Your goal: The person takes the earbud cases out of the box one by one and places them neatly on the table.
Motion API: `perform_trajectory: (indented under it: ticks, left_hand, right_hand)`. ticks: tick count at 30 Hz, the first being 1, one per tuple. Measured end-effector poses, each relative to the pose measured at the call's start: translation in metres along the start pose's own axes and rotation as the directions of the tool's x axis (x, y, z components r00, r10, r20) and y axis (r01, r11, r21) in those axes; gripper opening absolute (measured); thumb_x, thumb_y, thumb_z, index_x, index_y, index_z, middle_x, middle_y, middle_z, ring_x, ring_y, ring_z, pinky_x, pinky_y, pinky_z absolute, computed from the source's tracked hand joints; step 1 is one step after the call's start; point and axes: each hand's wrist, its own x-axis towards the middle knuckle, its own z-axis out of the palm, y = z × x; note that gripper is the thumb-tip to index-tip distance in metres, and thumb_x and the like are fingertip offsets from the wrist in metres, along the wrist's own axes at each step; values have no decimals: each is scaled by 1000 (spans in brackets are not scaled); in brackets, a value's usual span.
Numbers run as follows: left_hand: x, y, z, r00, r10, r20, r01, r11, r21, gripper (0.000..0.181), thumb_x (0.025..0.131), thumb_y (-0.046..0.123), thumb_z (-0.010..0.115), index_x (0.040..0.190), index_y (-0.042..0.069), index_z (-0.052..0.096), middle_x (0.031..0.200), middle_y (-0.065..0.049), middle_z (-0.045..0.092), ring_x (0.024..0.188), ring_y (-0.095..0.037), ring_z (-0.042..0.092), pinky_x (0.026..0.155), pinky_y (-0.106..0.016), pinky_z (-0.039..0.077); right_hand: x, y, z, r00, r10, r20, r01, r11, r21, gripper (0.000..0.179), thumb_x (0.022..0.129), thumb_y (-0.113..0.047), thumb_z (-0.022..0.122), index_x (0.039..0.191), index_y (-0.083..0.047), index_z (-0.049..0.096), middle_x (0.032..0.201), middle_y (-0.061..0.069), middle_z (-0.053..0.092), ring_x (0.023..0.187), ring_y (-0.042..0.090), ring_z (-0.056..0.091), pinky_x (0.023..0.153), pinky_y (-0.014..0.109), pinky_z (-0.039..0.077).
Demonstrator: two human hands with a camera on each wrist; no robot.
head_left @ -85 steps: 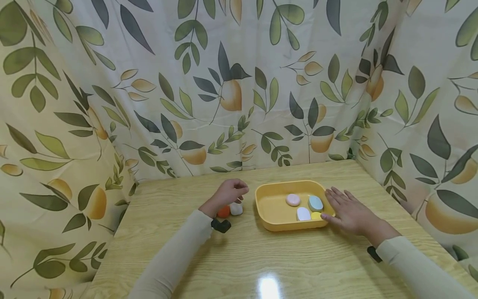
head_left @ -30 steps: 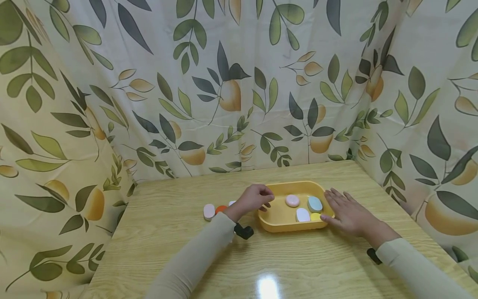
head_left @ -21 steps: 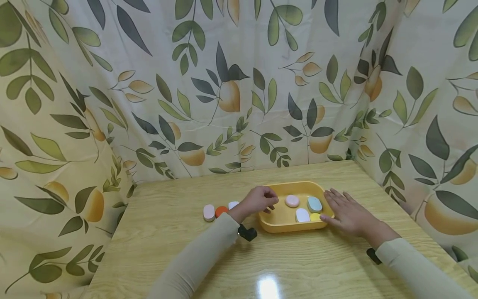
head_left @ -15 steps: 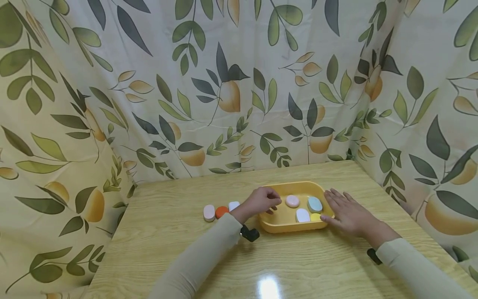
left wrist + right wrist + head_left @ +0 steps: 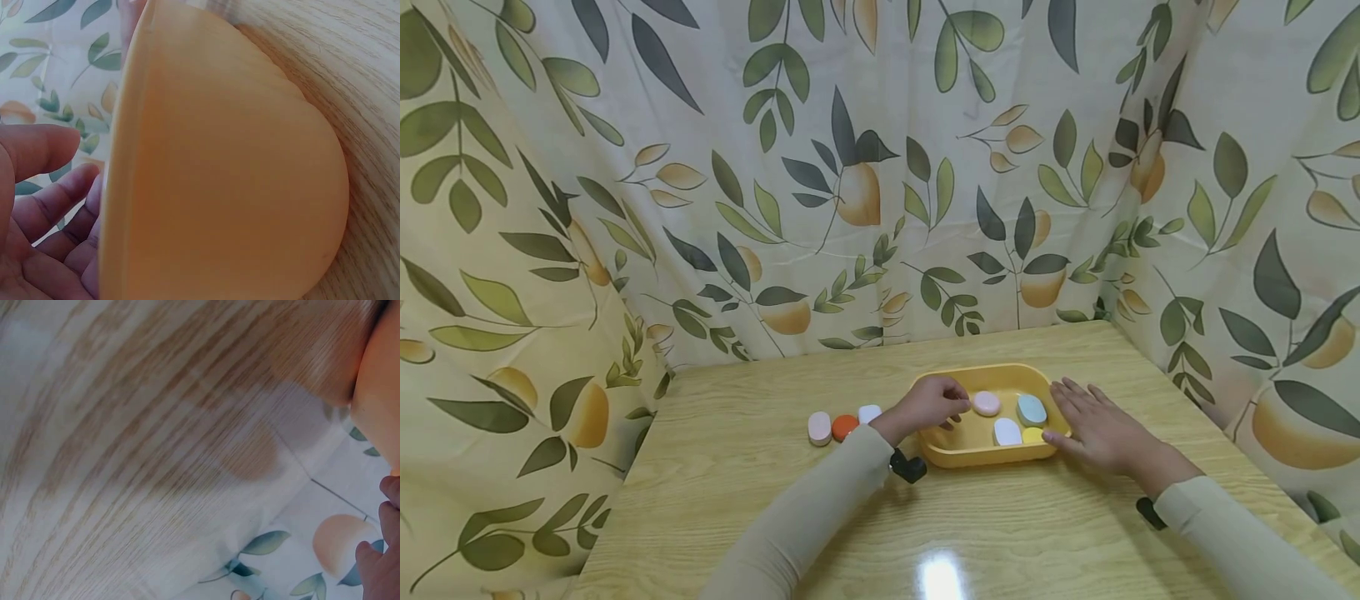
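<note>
My left hand (image 5: pixel 936 402) is over the left part of the yellow tray (image 5: pixel 992 457), fingers loosely bent and nothing seen between them. In the left wrist view its thumb (image 5: pixel 47 150) and index finger stand apart beside the tray wall (image 5: pixel 237 162). Just right of the fingertips lies a round pink piece (image 5: pixel 987 404). A light blue piece (image 5: pixel 1032 410), a white one (image 5: pixel 1007 432) and a yellow one (image 5: pixel 1033 436) also lie inside the tray. My right hand (image 5: pixel 1101 429), fingers straight, rests against the tray's right end; the right wrist view catches only some fingers (image 5: pixel 387 531).
On the wooden table (image 5: pixel 775 500), left of the tray, sit a pale pink piece (image 5: pixel 820 428), an orange-red one (image 5: pixel 845 427) and a white one (image 5: pixel 869 413), partly behind the left forearm. A leaf-and-fruit patterned curtain (image 5: pixel 880 183) encloses the table's back and sides.
My left hand has moved right, from above the pieces on the table to over the tray, lately creeping toward the round pink piece. The right hand has stayed at the tray's end.
</note>
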Motion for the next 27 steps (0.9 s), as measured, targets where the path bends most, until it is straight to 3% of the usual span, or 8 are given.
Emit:
perform_trajectory:
  ticks: [11,20,27]
  left_hand:
    - [7,3,9,1000,-22,6,23,1000,-10,8,94,15,68,93,7,67,96,-16,67,75,-18,67,63,-37,59]
    - [12,9,16,1000,-23,13,22,999,26,8,93,17,68,91,9,68,91,-9,67,74,-16,65,61,-34,59]
    - [13,14,20,999,-48,2,47,993,113,9,93,18,69,92,9,67,81,1,63,76,-17,66,60,-30,58]
  right_hand:
    - [-1,-1,0,1000,5,2,-5,1000,3,87,98,-58,43,147,12,26,152,27,28,141,44,19,112,61,15]
    - [0,1,0,1000,8,-1,-8,1000,-1,87,98,-58,43,147,12,25,152,27,28,141,44,19,112,60,15]
    - [0,0,-1,1000,10,7,-10,1000,2,87,98,-59,42,147,12,25,152,27,28,141,44,19,112,61,14]
